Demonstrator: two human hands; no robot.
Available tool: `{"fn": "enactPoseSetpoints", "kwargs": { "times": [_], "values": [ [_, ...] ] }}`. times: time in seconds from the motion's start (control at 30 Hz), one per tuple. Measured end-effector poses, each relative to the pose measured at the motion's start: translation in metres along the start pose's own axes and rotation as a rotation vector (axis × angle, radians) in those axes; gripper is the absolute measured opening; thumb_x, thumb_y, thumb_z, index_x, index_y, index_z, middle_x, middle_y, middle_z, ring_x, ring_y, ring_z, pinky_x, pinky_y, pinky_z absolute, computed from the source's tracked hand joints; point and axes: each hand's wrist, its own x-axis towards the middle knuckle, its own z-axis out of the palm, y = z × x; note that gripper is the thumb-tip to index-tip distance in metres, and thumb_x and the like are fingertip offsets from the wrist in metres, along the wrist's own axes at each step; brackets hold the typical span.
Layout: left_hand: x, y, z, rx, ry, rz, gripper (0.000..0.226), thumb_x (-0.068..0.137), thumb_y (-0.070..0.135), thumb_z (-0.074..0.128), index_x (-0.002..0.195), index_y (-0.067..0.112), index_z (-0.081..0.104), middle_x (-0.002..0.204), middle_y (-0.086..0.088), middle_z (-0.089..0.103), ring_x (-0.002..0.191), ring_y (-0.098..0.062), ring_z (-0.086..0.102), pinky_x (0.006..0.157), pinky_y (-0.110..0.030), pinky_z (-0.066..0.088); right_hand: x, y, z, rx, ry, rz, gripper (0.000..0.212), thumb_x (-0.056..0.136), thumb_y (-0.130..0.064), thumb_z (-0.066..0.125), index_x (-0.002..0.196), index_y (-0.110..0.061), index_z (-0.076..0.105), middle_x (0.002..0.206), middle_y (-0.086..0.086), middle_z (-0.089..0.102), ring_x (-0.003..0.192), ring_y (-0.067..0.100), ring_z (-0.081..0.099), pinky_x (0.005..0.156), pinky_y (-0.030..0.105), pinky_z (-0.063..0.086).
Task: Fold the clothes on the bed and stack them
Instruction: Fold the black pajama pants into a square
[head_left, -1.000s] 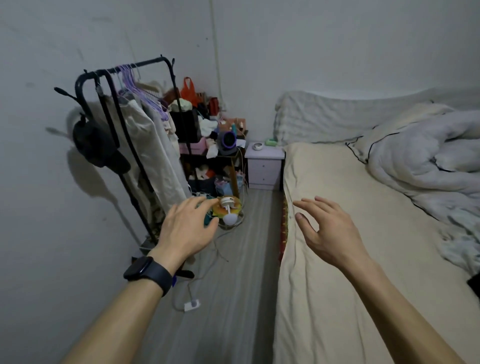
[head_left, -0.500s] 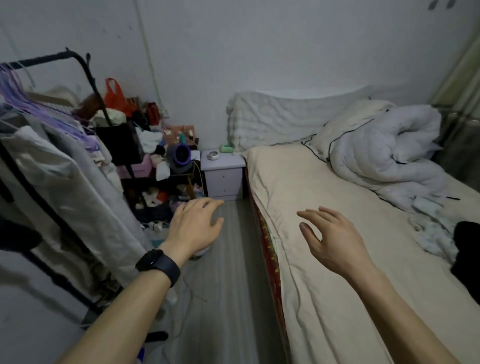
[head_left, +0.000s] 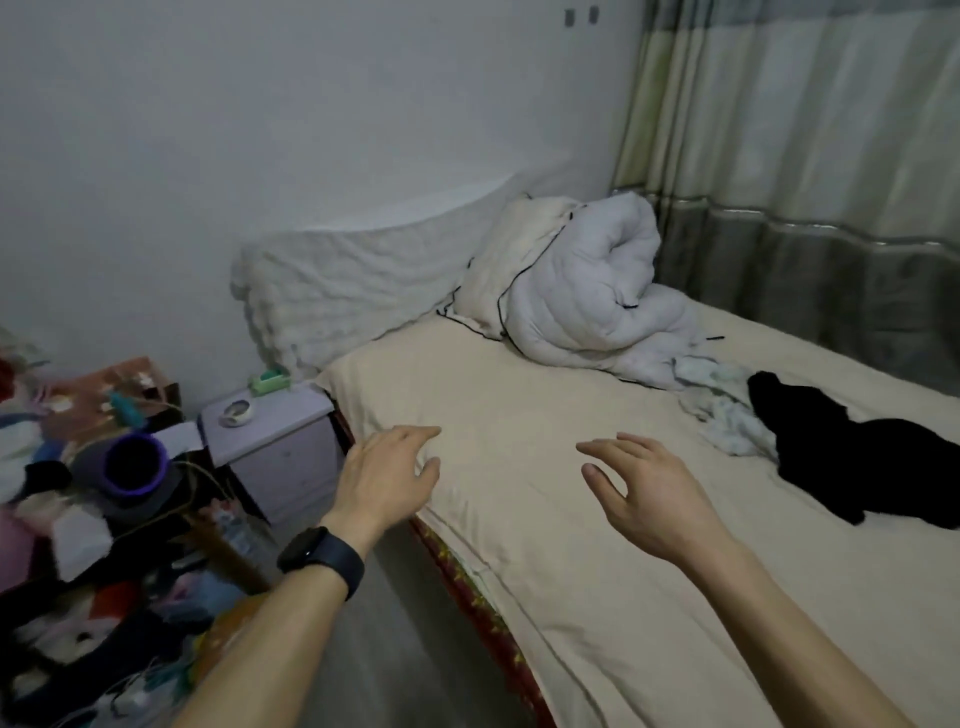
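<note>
The bed (head_left: 519, 395) fills the view from six to three o'clock. Its cream cover is matte and softly creased, with a broad flat stretch that would suit folding. A heavy, pleated curtain (head_left: 805, 182) hangs at one o'clock, grey below and paler above. A puffy white quilt (head_left: 582, 296) is bundled at twelve o'clock against the head end, probably pushed there to free the mattress.

The clothes lie at three o'clock, well apart from both hands. A black garment (head_left: 857, 467), limp and sprawled, shows no folds or seams in this light. A pale garment (head_left: 727, 410), thin and crumpled, touches it on its ten o'clock side, between it and the quilt. Neither is folded yet, and no stack exists.

A small lilac nightstand (head_left: 270, 447), boxy and smooth, stands at nine o'clock beside the bed.

The right hand (head_left: 649, 493) and left hand (head_left: 387, 475) reach forward over the mattress, empty, with fingers loose and slightly spread. They look ready for a reach rather than a grip. The right is nearer the clothes, which lie at its two o'clock. A dark watch (head_left: 322, 558) bands the left wrist.
</note>
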Motion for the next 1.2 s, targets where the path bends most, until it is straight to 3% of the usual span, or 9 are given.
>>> {"fn": "enactPoseSetpoints", "kwargs": {
  "times": [0.43, 0.73, 0.93, 1.2],
  "values": [
    [0.275, 0.024, 0.07, 0.041, -0.231, 0.345, 0.049, 0.101, 0.042, 0.044, 0.15, 0.035, 0.044, 0.151, 0.01, 0.048, 0.135, -0.017, 0.047, 0.111, -0.034, 0.036, 0.15, 0.068, 0.048, -0.011, -0.047, 0.384, 0.042, 0.105, -0.05, 0.038, 0.143, -0.039, 0.052, 0.143, -0.023, 0.055, 0.145, 0.015, 0.036, 0.116, 0.03, 0.031],
    [0.434, 0.075, 0.167, 0.1, -0.512, 0.749, 0.051, 0.102, 0.044, 0.042, 0.152, 0.034, 0.039, 0.154, 0.008, 0.044, 0.136, -0.018, 0.045, 0.11, -0.032, 0.035, 0.193, 0.104, 0.104, 0.013, 0.002, 0.854, 0.043, 0.106, -0.05, 0.035, 0.146, -0.042, 0.048, 0.147, -0.024, 0.051, 0.147, 0.011, 0.032, 0.117, 0.028, 0.028],
    [0.492, 0.095, 0.223, 0.169, -0.658, 0.972, 0.051, 0.103, 0.042, 0.04, 0.153, 0.033, 0.038, 0.155, 0.006, 0.043, 0.138, -0.018, 0.042, 0.111, -0.034, 0.034, 0.209, 0.117, 0.144, 0.045, 0.029, 1.134, 0.042, 0.106, -0.047, 0.038, 0.145, -0.039, 0.05, 0.145, -0.018, 0.055, 0.146, 0.015, 0.036, 0.114, 0.029, 0.03],
    [0.506, 0.116, 0.344, 0.289, -0.866, 1.022, 0.053, 0.103, 0.044, 0.039, 0.155, 0.034, 0.033, 0.162, 0.004, 0.031, 0.147, -0.019, 0.029, 0.119, -0.039, 0.024, 0.198, 0.156, 0.237, 0.144, -0.129, 1.308, 0.043, 0.106, -0.048, 0.036, 0.147, -0.04, 0.047, 0.147, -0.016, 0.054, 0.145, 0.014, 0.036, 0.112, 0.025, 0.03]
  ]
}}
